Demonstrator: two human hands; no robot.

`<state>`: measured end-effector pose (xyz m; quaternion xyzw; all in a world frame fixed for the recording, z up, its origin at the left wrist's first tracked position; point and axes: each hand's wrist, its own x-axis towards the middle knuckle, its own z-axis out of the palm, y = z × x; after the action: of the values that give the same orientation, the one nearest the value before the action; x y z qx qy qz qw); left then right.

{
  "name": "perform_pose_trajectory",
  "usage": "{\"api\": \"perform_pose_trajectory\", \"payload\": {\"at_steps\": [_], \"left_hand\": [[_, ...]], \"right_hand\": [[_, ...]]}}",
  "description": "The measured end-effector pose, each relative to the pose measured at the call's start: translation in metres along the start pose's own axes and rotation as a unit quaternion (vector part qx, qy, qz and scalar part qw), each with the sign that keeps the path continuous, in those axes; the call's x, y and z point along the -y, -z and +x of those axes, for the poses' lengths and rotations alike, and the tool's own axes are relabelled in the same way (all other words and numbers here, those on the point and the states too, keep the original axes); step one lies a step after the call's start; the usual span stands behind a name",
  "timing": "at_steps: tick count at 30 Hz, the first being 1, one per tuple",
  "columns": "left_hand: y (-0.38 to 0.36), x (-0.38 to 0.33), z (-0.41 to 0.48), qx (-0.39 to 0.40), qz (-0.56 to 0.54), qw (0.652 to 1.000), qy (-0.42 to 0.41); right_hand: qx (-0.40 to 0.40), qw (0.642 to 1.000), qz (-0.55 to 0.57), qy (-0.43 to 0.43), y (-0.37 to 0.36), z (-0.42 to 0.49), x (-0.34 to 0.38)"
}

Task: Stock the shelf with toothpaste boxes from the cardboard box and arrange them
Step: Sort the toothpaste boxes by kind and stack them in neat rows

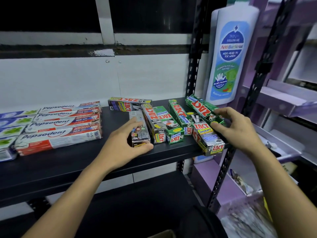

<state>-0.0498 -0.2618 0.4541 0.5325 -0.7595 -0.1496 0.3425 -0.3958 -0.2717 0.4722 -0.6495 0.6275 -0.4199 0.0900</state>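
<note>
Several Zact toothpaste boxes lie in a loose jumble on the black shelf (72, 162). My left hand (123, 143) grips a silver Zact box (139, 133) at the left of the group, thumb at its front end. My right hand (235, 127) holds a green Zact Whitening box (202, 109) that rests tilted on top of the others. Under it a silver Zact Smokers box (207, 140) juts over the shelf's front edge. Another silver box (128, 103) lies crosswise at the back. The cardboard box is only a sliver at the bottom edge (163, 234).
Stacked Pepsodent boxes (63, 127) fill the shelf's left part. A black slotted upright (221, 170) stands at the shelf's right front corner. A large bottle-shaped wash display (229, 55) and purple shelving (283, 98) stand to the right. A lower black shelf (137, 200) lies beneath.
</note>
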Motion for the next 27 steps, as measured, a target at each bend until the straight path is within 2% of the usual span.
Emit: {"api": "perform_pose_trajectory", "payload": {"at_steps": [6, 11, 15, 18, 23, 27], "left_hand": [[0.003, -0.002, -0.002, -0.010, -0.019, 1.000, -0.007], [0.019, 0.000, -0.004, -0.015, 0.038, 0.999, -0.016], [0.049, 0.012, -0.009, -0.085, 0.095, 0.992, -0.017], [0.073, 0.036, -0.011, -0.130, 0.196, 0.972, -0.021], [0.093, 0.080, -0.020, -0.106, 0.315, 0.942, 0.050], [0.090, 0.090, -0.020, -0.085, 0.324, 0.938, 0.088]], "right_hand": [[-0.011, 1.000, -0.003, -0.003, 0.002, -0.001, 0.006], [-0.004, 0.998, -0.034, 0.056, 0.003, 0.006, 0.032], [0.041, 0.992, -0.038, 0.110, -0.008, 0.021, 0.067], [0.091, 0.982, -0.058, 0.158, -0.026, 0.037, 0.097], [0.194, 0.964, -0.051, 0.173, -0.070, 0.077, 0.143], [0.228, 0.941, -0.131, 0.215, -0.115, 0.111, 0.168]]}}
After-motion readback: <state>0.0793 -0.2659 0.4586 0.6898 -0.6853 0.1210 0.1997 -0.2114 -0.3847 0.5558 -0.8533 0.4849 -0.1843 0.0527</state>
